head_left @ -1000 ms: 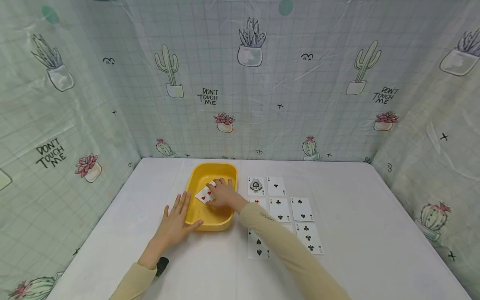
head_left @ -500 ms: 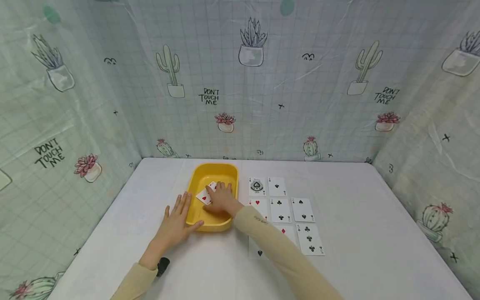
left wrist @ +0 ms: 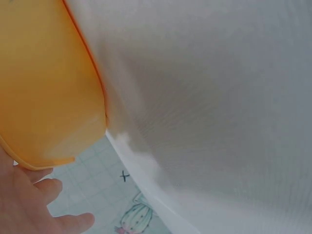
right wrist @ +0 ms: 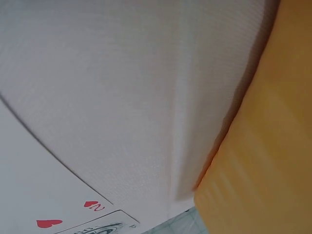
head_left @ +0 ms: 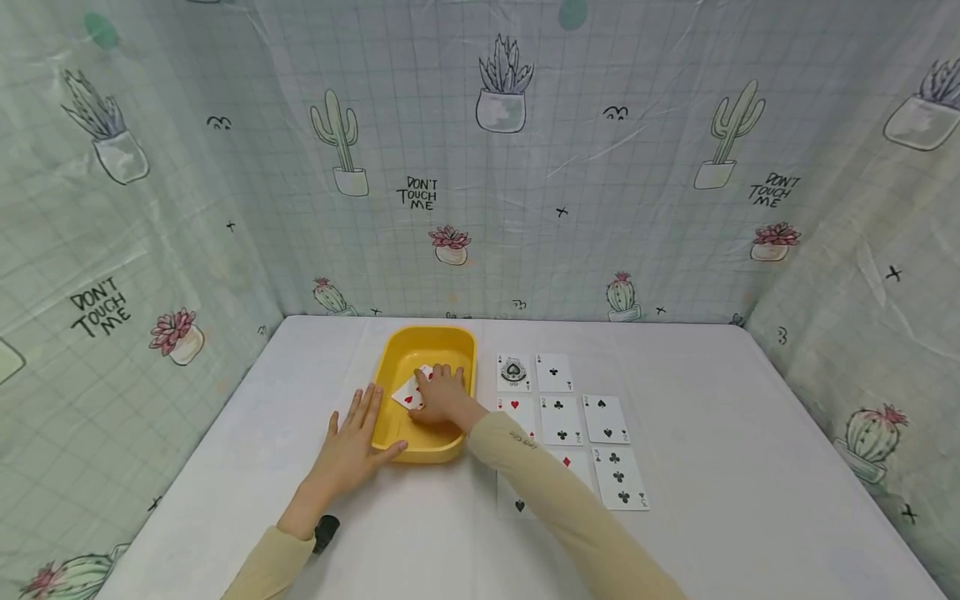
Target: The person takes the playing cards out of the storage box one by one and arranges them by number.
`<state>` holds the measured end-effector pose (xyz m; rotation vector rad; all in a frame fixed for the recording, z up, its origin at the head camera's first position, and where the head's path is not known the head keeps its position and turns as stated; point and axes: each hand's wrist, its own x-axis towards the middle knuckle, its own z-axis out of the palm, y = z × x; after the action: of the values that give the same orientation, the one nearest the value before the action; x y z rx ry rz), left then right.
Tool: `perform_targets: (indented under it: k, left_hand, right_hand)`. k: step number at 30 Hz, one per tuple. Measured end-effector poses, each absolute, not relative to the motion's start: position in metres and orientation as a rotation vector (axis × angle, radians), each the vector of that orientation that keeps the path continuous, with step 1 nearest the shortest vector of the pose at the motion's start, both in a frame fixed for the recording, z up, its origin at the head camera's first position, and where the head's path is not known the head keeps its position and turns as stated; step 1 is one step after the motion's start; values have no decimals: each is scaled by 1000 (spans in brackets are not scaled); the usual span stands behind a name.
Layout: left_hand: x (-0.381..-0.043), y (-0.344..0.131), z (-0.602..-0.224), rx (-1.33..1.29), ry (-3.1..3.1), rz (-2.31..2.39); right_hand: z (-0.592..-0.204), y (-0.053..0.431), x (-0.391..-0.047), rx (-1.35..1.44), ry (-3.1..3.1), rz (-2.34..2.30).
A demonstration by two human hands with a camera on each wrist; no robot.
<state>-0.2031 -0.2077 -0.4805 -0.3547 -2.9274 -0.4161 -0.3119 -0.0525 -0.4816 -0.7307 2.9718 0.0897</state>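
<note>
A yellow plastic tray (head_left: 385, 433) stands on the white table, with a red-heart playing card (head_left: 407, 395) lying slanted inside it. My right hand (head_left: 446, 398) reaches over the tray's right rim, its bent fingers and thumb holding the card at its right part. That hand covers the rest of the card, and whether other cards lie beneath is hidden. My left hand (head_left: 347, 454) rests along the tray's left side, fingers straight and spread, thumb near the front rim. In the left wrist view the left fingers (left wrist: 47, 189) touch the tray's edge.
Face-up cards lie in rows right of the tray, among them an ace of spades (head_left: 513, 372), an ace of clubs (head_left: 553, 372), a two of spades (head_left: 606, 419) and a three of clubs (head_left: 619, 478). The right sleeve (head_left: 558, 508) covers part of the lower cards. Patterned cloth (head_left: 525, 250) surrounds the table.
Within the tray, my right fingers have shifted slightly over the heart card, and the card has turned a little. The right forearm has dropped slightly leftward. My left hand keeps its place.
</note>
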Motion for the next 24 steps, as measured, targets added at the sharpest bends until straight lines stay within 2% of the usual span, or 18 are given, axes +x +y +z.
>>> perform_targets:
  k: [24]
  left_hand:
    - [-204,-209,-481,-355,-2926,-434]
  right_hand:
    - [-439,-20,-307,-963,2980,-7]
